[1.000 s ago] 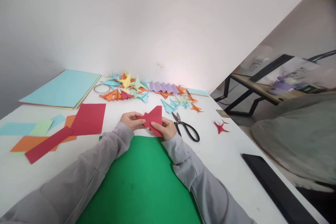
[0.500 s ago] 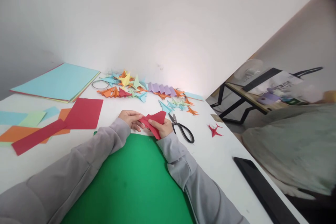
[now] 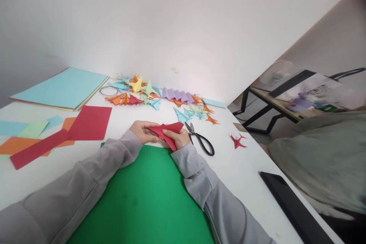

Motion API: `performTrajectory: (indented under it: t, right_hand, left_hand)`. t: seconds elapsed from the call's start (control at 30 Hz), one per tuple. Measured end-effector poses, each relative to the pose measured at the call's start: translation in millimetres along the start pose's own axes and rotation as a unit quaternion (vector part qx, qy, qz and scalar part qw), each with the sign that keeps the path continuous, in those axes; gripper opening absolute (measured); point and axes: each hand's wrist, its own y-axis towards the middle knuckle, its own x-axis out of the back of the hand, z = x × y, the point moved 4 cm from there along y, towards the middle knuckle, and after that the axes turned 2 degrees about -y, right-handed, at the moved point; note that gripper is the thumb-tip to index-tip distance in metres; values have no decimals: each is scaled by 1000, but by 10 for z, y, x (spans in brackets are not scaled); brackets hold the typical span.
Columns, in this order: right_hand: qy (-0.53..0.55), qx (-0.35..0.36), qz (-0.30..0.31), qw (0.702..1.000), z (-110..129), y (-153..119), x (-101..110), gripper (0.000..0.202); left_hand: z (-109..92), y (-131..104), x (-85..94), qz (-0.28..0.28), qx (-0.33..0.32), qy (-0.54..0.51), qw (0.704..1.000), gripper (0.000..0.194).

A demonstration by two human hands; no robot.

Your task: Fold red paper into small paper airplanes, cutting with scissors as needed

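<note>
A folded red paper (image 3: 171, 128) is held between both hands above the far edge of a green mat (image 3: 140, 194). My left hand (image 3: 143, 131) pinches its left end, thumb below and fingers above. My right hand (image 3: 180, 138) grips the right part, with the thumb lying across the front. Just right of that hand lie scissors (image 3: 201, 140) with black handles, their blades slightly apart. A small red folded figure (image 3: 237, 142) rests farther right on the white table (image 3: 228, 167).
Colored paper sheets (image 3: 93, 122) and strips lie at the left, near a large blue stack (image 3: 63, 87). Several folded figures (image 3: 137, 85) line the wall beside a wire ring (image 3: 108, 90). A black object (image 3: 294, 206) lies at the right edge; a bench (image 3: 265, 101) stands beyond.
My left fingers have closed in on the red paper's left end. The view has shifted a little, so things at the right appear farther right.
</note>
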Motion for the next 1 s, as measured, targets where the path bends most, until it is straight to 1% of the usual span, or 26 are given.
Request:
performTrajectory:
  t: [0.13,0.27,0.33,0.43,0.53,0.6,0.63,0.7,0.8,0.87,1.0]
  right_hand:
    - [-9,-6,-4,1000,-16,-21,-16,28]
    - [-7,3,13,1000,-30,-33,-35,32]
    - [-14,3,39,999,-35,-30,-48,30]
    - [-14,5,95,995,-30,-12,-65,28]
    - [10,9,144,990,-23,2,-77,44]
    - [19,20,162,986,-20,-5,-86,53]
    - [18,31,164,986,-16,-12,-89,54]
    - [4,53,143,988,-11,-29,-88,50]
    - [-27,61,84,994,-19,-42,-71,35]
    - [-39,60,56,996,-26,-39,-64,26]
    - [-37,69,45,996,-31,-18,-63,23]
  left_hand:
    - [-55,-10,4,-27,-28,38,999,48]
    - [-87,-31,-25,-25,-18,33,999,41]
    - [-98,-38,-39,-21,-21,28,999,36]
    - [-107,-38,-47,-19,-27,21,999,28]
    - [-127,-33,-37,-31,-35,13,999,25]
    - [-151,-31,-20,-49,-40,9,998,27]
    - [-161,-31,-12,-56,-40,8,998,27]
    - [-177,-30,1,-63,-33,16,997,28]
    - [-180,-25,9,-57,-26,39,997,28]
    - [-169,-18,7,-47,-23,48,997,27]
    - [-149,-12,-7,-41,-15,39,998,26]
